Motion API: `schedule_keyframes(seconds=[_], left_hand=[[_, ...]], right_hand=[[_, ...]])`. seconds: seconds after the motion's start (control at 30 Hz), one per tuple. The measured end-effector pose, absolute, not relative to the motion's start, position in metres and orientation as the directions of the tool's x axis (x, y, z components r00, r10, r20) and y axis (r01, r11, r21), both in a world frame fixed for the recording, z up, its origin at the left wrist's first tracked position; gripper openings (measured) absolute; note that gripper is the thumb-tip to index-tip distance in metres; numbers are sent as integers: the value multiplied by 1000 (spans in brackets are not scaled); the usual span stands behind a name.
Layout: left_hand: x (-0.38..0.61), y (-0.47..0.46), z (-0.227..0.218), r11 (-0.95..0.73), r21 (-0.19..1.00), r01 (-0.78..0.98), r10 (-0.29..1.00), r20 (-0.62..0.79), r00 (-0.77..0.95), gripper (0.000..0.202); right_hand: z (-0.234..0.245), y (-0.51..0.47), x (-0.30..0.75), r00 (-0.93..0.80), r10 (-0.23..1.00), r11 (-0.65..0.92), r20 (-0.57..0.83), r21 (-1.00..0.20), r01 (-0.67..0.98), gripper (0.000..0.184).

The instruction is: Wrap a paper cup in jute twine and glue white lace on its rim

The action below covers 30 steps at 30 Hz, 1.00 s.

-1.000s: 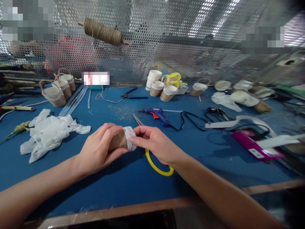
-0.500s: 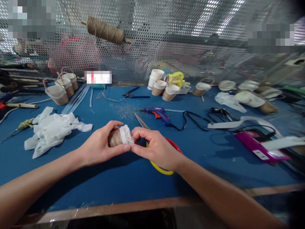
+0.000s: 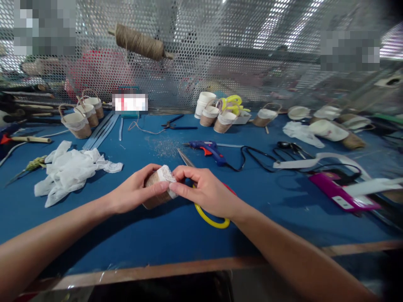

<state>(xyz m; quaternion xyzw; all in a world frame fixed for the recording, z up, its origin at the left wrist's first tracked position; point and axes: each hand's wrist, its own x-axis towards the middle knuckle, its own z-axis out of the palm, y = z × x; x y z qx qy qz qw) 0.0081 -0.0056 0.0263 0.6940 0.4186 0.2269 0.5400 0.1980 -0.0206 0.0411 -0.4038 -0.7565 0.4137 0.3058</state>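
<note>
My left hand (image 3: 137, 189) is wrapped round a small twine-covered cup (image 3: 153, 201), which lies tilted on its side above the table. White lace trim (image 3: 165, 173) runs round the cup's rim, at the end facing right. At that rim my right hand (image 3: 201, 188) pinches the lace edge between thumb and fingers; the fingertips partly hide it. Under and behind the right hand lie scissors (image 3: 213, 222) with red and yellow handles, their blades pointing up and left. Just beyond sits a blue glue gun (image 3: 209, 150) with a red trigger.
A heap of white lace (image 3: 74, 170) lies at left. Finished cups with handles (image 3: 77, 126) stand at the back left, more cups (image 3: 225, 121) at the back centre. Pliers (image 3: 179, 126) lie behind. A purple power strip (image 3: 343, 193) and cables are at right. A twine spool (image 3: 138, 42) hangs on the mesh.
The cup has turned in my left hand, so more of its twine side shows below the thumb. My left thumb has moved up onto the lace, and my right hand keeps its pinch at the rim.
</note>
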Motion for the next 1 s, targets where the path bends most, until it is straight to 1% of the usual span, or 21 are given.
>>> schedule_keyframes(seconds=[0.1,0.23,0.33,0.43,0.57,0.67,0.8,1.0], left_hand=[[8,-6,25,-4,954,301,821,-168,545,48],[12,-6,21,105,953,284,854,-233,466,50],[14,-7,20,144,955,260,860,-251,444,49],[16,-8,19,143,960,239,861,-240,449,48],[17,-8,16,61,956,285,878,-188,441,46],[17,-8,16,33,961,276,878,-160,452,47],[20,-9,19,68,972,226,888,-162,431,49],[26,-11,16,131,983,125,896,-172,410,51]], right_hand=[[39,-20,197,-471,874,309,120,-886,347,16],[38,-19,198,-465,878,296,112,-891,344,16],[40,-18,200,-475,875,260,87,-914,312,25],[39,-19,198,-448,892,236,65,-911,339,31],[35,-19,193,-385,922,221,40,-870,441,28],[34,-17,194,-357,932,228,67,-873,431,28],[36,-15,197,-406,907,269,108,-892,362,36],[34,-13,196,-332,929,314,165,-827,467,32]])
